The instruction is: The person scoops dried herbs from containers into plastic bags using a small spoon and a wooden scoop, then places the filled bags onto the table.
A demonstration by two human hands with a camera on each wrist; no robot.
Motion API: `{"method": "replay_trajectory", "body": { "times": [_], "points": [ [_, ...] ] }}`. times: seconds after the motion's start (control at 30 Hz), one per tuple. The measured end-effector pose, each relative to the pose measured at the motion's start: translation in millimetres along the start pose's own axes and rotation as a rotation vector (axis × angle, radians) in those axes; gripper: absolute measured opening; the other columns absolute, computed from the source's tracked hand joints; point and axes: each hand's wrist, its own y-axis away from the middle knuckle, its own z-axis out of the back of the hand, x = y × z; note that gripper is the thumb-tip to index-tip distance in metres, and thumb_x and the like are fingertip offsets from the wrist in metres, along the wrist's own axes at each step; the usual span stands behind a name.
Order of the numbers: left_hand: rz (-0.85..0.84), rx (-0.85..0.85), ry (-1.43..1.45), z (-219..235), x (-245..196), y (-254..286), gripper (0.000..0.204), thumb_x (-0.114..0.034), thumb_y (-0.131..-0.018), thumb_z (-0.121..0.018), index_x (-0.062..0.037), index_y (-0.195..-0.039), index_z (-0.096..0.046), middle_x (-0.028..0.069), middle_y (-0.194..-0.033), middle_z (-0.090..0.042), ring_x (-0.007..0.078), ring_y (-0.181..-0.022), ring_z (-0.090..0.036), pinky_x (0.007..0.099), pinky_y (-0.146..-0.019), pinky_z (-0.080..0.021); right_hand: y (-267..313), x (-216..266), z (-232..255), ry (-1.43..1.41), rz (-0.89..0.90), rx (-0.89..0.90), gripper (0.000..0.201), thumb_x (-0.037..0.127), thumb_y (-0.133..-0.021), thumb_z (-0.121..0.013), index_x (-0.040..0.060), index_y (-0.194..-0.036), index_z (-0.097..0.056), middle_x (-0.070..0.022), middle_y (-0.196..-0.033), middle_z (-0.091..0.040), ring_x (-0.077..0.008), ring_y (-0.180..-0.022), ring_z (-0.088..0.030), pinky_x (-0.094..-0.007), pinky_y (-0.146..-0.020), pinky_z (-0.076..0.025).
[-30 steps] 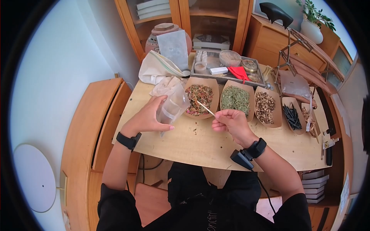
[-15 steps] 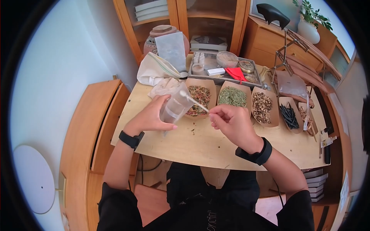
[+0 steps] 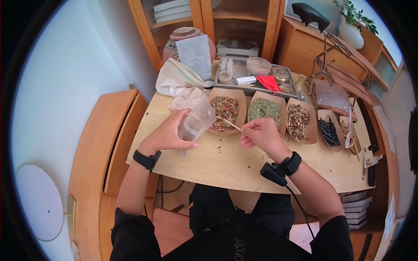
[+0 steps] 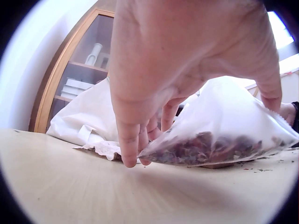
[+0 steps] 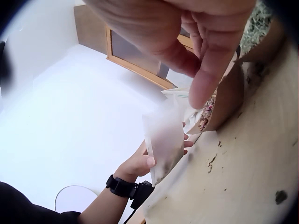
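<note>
Pale wooden table [image 3: 226,163] carries kraft trays of dried herbs beyond both hands. Left hand [image 3: 167,132] curls around a clear plastic pouch [image 3: 197,118], its bottom filled with reddish-brown dried petals. Right hand [image 3: 261,135] pinches a thin wooden scoop [image 3: 227,122], tip over the mixed-herb tray [image 3: 225,111] beside the pouch.

The stick's [image 3: 229,124] tip in the tray [image 3: 226,114] is too small, perhaps a scoop.
</note>
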Motion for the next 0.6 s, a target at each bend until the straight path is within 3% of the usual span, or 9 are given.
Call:
{"method": "replay_trajectory", "body": {
  "times": [0.23, 0.6],
  "points": [
    [0.016, -0.002, 0.0, 1, 2, 0, 0.102, -0.039, -0.062, -0.083, 0.0058, -0.138, -0.033, 0.0213, -0.13, -0.043, 0.0319, -0.121, -0.046, 0.0374, -0.101, -0.038, -6, -20, -6, -0.143, -0.036, 0.04, 0.012, 0.004, -0.091, -0.061, -0.0072, -0.095, -0.062, -0.0135, -0.081, -0.066, -0.0187, -0.066, -0.068, -0.0282, -0.061, -0.059],
    [0.035, -0.005, 0.005, 2, 2, 2, 0.102, -0.038, -0.062, -0.083, 0.0065, -0.138, -0.033, 0.0218, -0.13, -0.043, 0.032, -0.121, -0.046, 0.0373, -0.101, -0.039, -3, -28, -2, -0.277, -0.045, 0.022, 0.013, 0.007, -0.092, -0.061, -0.0051, -0.097, -0.062, -0.0131, -0.083, -0.067, -0.0182, -0.069, -0.068, -0.0279, -0.065, -0.059]
  ]
}}
